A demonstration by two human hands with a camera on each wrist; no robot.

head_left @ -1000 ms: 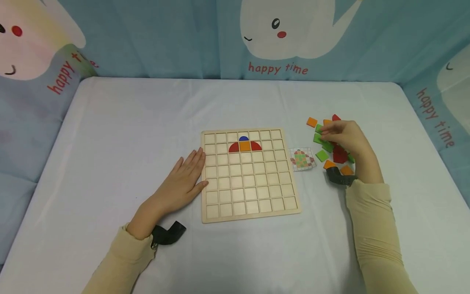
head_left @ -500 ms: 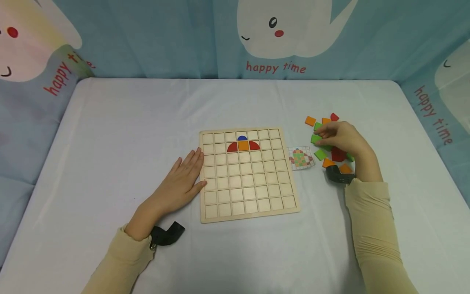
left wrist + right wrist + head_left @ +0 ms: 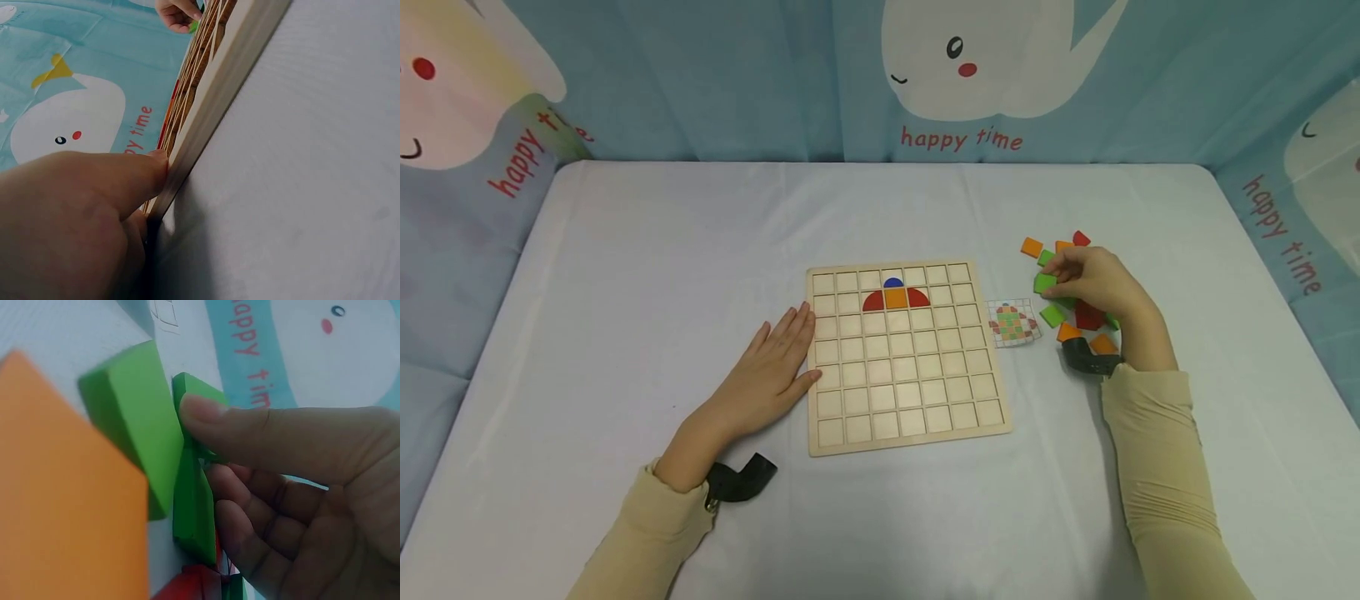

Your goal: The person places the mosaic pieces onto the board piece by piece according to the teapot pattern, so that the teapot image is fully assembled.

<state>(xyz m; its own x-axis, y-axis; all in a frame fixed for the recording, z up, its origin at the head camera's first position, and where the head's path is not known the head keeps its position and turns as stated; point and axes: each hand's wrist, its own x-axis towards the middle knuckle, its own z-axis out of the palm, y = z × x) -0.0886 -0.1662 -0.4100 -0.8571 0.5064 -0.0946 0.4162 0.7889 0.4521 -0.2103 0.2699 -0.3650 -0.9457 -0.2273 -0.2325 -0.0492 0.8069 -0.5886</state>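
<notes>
Where the left sleeve (image 3: 677,512) comes in over the near side of the table (image 3: 880,533), the left hand (image 3: 763,379) lies flat with straight fingers along the left edge of the board (image 3: 898,396), grasping nothing; its thumb overlaps the rim, presumably to steady the board against sliding. The board lies flat in front of the person, perhaps so that both hands can reach its cells, most of them bare. Just beside its right edge lies a card (image 3: 1013,323) with a coloured grid pattern, probably put there for easy comparing. Further right, loose tiles (image 3: 1088,315) lie scattered, some overlapping, under and around the right hand (image 3: 1101,279), whose thumb and finger appear to pinch a green tile (image 3: 1045,283) across its edges, likely to leave its face free; whether it is off the table I cannot tell. Near the board's far edge sit an orange square (image 3: 896,298) between two red pieces (image 3: 919,297) and a blue half-round (image 3: 892,283) above it. Beyond hangs a printed curtain (image 3: 760,83). The right wrist view brings out the tiles' thickness, which the head view hardly does, yet its thumb hides the opposing fingertip; the left wrist view alone gives the rim side-on; only the head view shows the card's colours.
</notes>
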